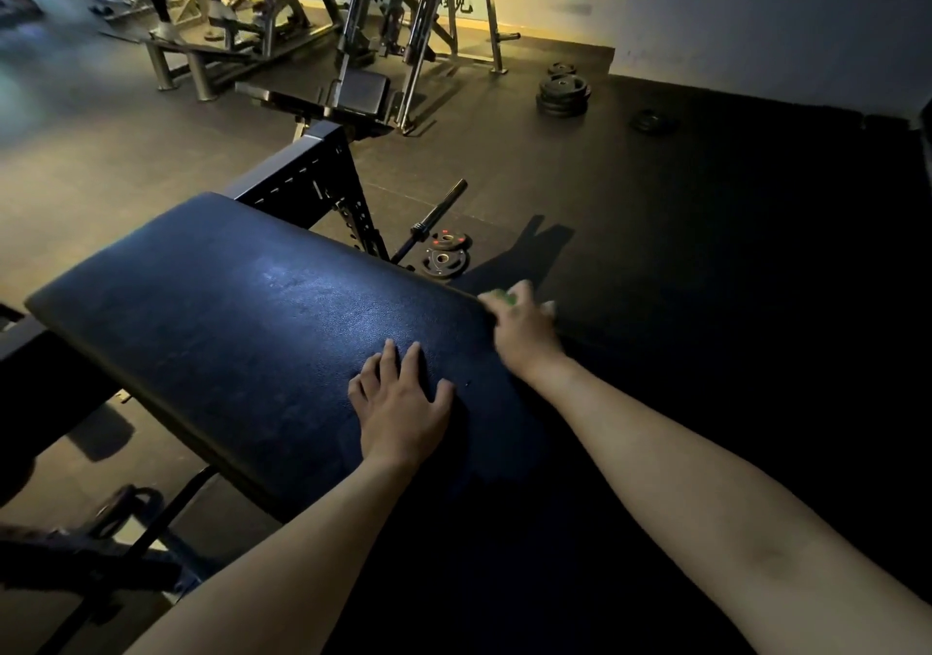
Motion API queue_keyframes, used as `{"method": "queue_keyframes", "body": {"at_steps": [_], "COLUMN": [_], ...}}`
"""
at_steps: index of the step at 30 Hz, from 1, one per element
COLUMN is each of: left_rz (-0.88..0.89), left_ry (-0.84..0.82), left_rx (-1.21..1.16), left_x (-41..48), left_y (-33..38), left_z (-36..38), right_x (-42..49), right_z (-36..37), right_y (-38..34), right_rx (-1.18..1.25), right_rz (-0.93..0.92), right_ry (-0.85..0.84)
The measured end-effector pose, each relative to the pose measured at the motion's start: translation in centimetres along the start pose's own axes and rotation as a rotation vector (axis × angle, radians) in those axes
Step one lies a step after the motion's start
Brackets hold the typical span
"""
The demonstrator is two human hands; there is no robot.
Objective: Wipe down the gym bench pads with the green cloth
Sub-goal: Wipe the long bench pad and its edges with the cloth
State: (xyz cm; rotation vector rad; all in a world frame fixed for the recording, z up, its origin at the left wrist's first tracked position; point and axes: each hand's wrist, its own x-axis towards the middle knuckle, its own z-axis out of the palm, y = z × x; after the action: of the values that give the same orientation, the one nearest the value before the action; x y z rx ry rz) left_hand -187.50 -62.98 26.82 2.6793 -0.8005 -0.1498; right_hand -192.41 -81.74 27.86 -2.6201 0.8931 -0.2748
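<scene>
Green cloth [500, 296] gripped by right hand [522, 334] at pad [242, 311] edge; left hand [398, 402] spread flat on it.

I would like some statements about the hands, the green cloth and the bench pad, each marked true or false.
1. The left hand lies flat on the bench pad. True.
2. The green cloth is under the left hand. False: it is at the right hand.
3. The right hand is at the pad's right edge. True.
4. Weight plates lie on the pad. False: they lie on the floor beyond it.
</scene>
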Motion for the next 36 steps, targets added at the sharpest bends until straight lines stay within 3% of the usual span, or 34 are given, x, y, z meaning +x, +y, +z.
{"method": "queue_keyframes", "body": {"at_steps": [2,4,9,14,16,18,22,25,28,33,36], "left_rz": [0.007,0.007,0.002,0.03,0.048,0.059,0.08,0.07,0.037,0.046,0.052], "left_ry": [0.009,0.012,0.01,0.034,0.031,0.01,-0.027,-0.01,-0.003,0.006,0.027], "left_rx": [0.001,0.006,0.037,-0.006,0.002,0.032,0.075,0.122,0.135,0.11,0.116], "left_x": [0.1,0.1,0.2,0.1,-0.2,-0.4,-1.2,-2.3,-2.8,-2.7,-2.6], "left_y": [0.1,0.1,0.1,-0.3,-0.3,-0.4,-0.8,-1.1,-0.9,-0.7,-0.7], "left_z": [0.0,0.0,0.2,0.1,-0.1,-0.3,-0.7,-0.6,-0.4,-0.1,0.1], "right_x": [0.6,0.4,-1.2,-3.4,-3.7,-3.3,-2.6,-2.7,-3.1,-4.6,-5.2], "right_z": [-1.0,-0.7,1.6,1.1,0.9,0.2,-2.6,-3.1,-2.6,-0.9,0.3], "right_y": [1.6,1.3,-2.9,-5.4,-4.7,-2.8,2.5,3.2,2.3,-0.8,-3.4], "right_rx": [-0.029,-0.081,-0.154,0.13,0.105,0.014,-0.083,-0.133,-0.074,0.048,0.108], "right_rz": [0.198,0.225,-0.004,-0.259,-0.272,-0.192,0.157,0.294,0.319,0.152,-0.039], "right_ry": [0.022,0.001,-0.015,-0.244,-0.221,-0.124,0.008,-0.012,-0.034,0.048,-0.044]}}
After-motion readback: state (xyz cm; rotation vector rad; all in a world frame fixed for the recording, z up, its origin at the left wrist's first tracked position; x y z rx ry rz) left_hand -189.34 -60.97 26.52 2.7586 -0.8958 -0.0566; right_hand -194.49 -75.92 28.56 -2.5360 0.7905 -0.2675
